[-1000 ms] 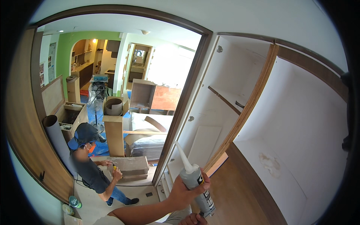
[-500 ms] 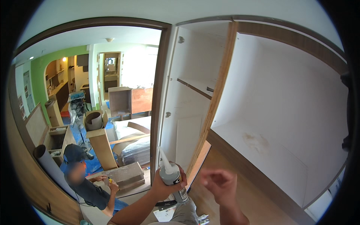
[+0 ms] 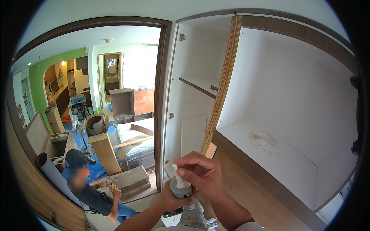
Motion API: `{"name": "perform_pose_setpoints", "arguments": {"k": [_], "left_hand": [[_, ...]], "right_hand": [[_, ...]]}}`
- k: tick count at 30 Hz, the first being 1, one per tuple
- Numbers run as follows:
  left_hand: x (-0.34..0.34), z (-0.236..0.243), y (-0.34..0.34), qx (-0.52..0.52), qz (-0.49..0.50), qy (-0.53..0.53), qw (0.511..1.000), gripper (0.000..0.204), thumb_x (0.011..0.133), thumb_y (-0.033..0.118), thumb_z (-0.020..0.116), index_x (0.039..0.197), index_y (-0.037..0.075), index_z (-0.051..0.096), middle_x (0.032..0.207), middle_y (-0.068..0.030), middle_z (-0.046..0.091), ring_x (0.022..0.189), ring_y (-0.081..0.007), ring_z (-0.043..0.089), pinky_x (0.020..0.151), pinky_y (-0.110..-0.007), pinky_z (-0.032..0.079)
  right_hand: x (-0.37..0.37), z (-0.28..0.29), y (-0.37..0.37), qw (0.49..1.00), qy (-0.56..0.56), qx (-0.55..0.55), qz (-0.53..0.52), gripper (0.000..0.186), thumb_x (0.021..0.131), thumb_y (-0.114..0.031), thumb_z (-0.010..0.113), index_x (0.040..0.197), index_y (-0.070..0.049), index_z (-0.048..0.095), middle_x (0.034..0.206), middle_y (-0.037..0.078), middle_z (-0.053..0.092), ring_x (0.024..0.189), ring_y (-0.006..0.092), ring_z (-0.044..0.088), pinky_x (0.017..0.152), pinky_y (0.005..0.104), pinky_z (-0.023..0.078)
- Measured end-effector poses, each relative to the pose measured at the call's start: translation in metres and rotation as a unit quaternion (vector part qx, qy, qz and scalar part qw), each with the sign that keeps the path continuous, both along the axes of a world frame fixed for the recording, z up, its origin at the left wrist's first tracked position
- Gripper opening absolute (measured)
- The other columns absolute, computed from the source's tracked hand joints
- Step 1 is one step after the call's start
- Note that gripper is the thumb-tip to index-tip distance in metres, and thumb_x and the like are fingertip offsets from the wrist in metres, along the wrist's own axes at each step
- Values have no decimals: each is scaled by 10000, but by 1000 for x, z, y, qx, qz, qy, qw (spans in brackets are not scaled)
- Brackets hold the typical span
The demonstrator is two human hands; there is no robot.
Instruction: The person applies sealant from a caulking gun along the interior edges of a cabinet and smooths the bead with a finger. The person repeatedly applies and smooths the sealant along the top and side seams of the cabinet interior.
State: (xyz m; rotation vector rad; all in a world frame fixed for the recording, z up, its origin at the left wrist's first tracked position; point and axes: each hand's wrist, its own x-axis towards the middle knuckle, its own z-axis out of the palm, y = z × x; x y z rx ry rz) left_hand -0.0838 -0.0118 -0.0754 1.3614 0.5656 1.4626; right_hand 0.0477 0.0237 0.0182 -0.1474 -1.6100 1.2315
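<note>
A grey sealant cartridge (image 3: 180, 191) stands roughly upright in front of my body, and my left hand (image 3: 169, 197) is wrapped round its upper part. From its top rises a white tapered nozzle (image 3: 178, 181), leaning a little to the left. My right hand (image 3: 203, 173) has its thumb and fingers closed on the nozzle near the tip. Whether a small cap or any sealant sits between those fingers I cannot make out. The lower part of the cartridge is mostly hidden behind my left hand and wrist.
To the right is an open white cabinet (image 3: 293, 96) with a stained patch on its base. A brown door frame (image 3: 160, 96) stands to the left. Beyond it, a co-worker (image 3: 96, 198) bends over a wooden box (image 3: 129, 183), among rolls, furniture and blue floor sheeting.
My right hand has moved left and up from beside the cartridge and closed on its nozzle. The cartridge has dropped slightly lower in view, still in my left hand.
</note>
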Motion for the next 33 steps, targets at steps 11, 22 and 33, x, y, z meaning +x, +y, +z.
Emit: {"name": "perform_pose_setpoints", "arguments": {"k": [11,22,33], "left_hand": [[-7,-3,18,-59,-38,17,997,246,784,45,816,978,42,665,912,-30,719,831,-134,679,791,-314,551],[-32,-92,60,-129,155,-37,979,527,702,-82,814,1160,-4,564,942,-74,671,848,-200,689,771,-352,585],[-60,-224,74,-124,268,255,921,653,827,255,793,1359,-43,559,1184,-242,686,1094,-383,657,934,-481,512]], "right_hand": [[0,0,24,998,-3,1,-55,225,910,119,684,1104,23,744,1061,104,692,973,140,654,846,287,541],[67,102,118,988,89,0,-128,242,953,-109,606,1172,-7,635,990,58,638,885,154,627,849,314,490],[245,277,332,911,196,-7,-364,391,969,19,478,1356,-15,515,1174,119,568,1003,212,591,934,368,536]]}}
